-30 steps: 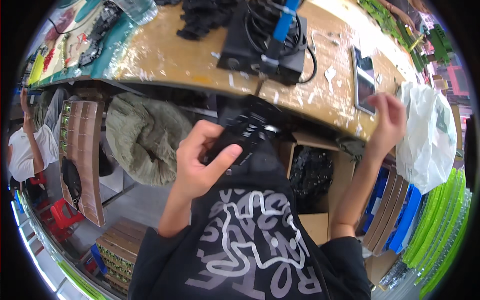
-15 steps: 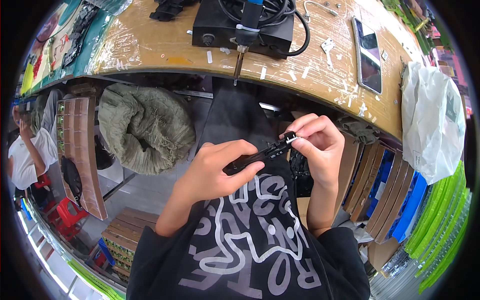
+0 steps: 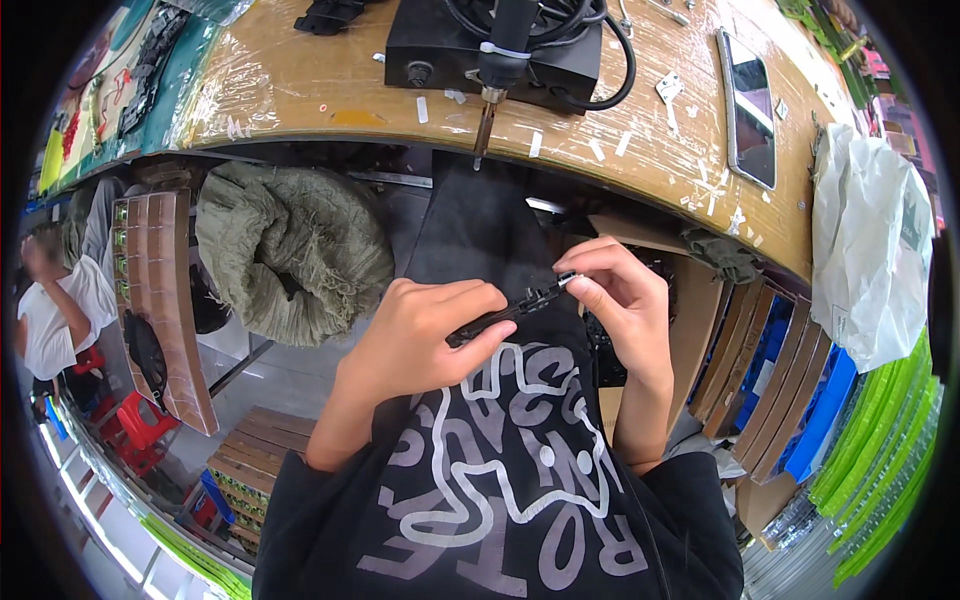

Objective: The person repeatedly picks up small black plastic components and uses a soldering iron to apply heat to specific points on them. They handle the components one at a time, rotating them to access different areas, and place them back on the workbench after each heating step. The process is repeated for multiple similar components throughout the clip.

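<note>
My left hand (image 3: 415,335) grips a small black elongated part (image 3: 500,312) in front of my chest, below the workbench edge. My right hand (image 3: 620,295) pinches the part's far end, where a small pale piece (image 3: 566,279) shows at my fingertips. Both hands are over my black printed shirt (image 3: 500,470). On the wooden workbench (image 3: 300,85) above stands a black box-shaped unit (image 3: 490,50) with a coiled cable and a soldering-iron-like tool (image 3: 490,85) pointing down over the edge.
A phone (image 3: 750,105) lies on the bench at right, beside a white plastic bag (image 3: 870,240). A green sack (image 3: 285,250) sits under the bench. Cardboard boxes (image 3: 700,330) and green stacks (image 3: 880,440) stand at right. Another person (image 3: 55,300) sits far left.
A second ago my right hand was up at the bench near the bag; it came down to the black part in my left hand. In the last half second both hands barely moved.
</note>
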The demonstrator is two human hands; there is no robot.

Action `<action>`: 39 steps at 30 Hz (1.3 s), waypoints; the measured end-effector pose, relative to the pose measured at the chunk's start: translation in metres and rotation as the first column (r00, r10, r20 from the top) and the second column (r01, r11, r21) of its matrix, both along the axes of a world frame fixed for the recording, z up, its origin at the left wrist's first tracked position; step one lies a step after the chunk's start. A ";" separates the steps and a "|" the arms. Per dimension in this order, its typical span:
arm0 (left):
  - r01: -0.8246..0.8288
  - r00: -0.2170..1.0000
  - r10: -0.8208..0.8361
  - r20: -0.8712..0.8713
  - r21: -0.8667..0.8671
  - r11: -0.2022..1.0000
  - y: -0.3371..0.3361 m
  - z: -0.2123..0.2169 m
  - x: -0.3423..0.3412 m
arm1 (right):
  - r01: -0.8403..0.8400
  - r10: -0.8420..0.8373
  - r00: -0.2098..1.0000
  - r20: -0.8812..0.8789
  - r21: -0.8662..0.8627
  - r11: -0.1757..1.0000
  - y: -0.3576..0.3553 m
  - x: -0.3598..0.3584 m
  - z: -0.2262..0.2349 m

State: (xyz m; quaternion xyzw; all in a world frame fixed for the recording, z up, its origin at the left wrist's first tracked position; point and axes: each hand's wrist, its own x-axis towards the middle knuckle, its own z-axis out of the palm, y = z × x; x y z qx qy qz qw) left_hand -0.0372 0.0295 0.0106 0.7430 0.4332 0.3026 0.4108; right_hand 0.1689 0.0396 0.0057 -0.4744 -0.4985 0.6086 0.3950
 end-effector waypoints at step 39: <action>-0.325 0.683 0.562 0.466 -0.495 0.806 0.027 -0.026 0.011 | -0.081 -0.002 0.973 -0.233 -0.346 0.935 0.001 -0.055 -0.011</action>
